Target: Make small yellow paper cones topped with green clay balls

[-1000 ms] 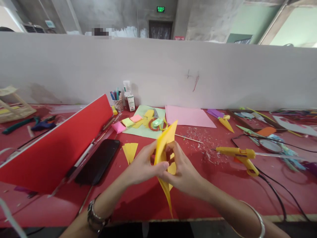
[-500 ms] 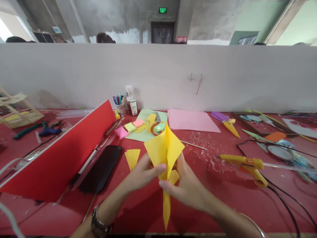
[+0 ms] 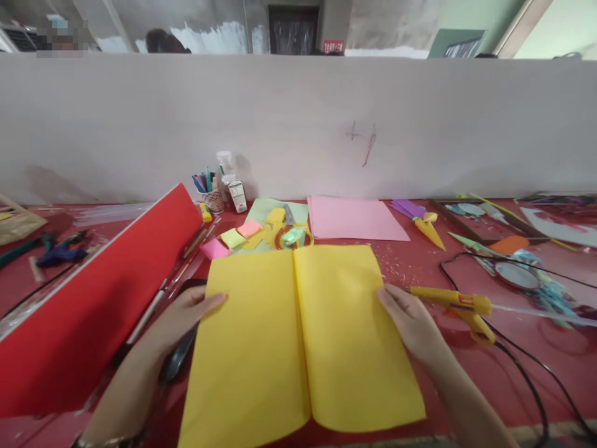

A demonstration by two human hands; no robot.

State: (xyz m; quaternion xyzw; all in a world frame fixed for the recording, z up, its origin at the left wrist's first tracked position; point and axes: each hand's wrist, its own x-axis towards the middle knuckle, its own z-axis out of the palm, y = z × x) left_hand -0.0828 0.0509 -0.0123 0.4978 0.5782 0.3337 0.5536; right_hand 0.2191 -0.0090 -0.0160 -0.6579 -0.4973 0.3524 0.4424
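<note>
A large sheet of yellow paper (image 3: 252, 336) with a crease down its middle is spread between my two hands, above the red table. My left hand (image 3: 184, 317) pinches its left edge, thumb on top. On the opposite edge, my right hand (image 3: 410, 317) grips the paper between thumb and fingers. Both halves bow slightly, and the lower edge curves at the crease. Under the left side of the sheet, a black phone (image 3: 180, 358) is mostly covered. A yellow glue gun (image 3: 457, 302) lies just right of my right hand.
A red board (image 3: 107, 292) leans at the left. Behind the paper are pink sheets (image 3: 357, 218), sticky notes (image 3: 231, 238) and a pen cup (image 3: 212, 199). Purple-and-yellow folded paper (image 3: 426, 230) lies at the right. The glue gun's black cord (image 3: 527, 379) trails to the front edge. A white partition (image 3: 289, 124) stands behind.
The yellow paper, folded and narrow before, is now unfolded into a wide sheet. My hands have moved apart to its two side edges. The view has shifted slightly.
</note>
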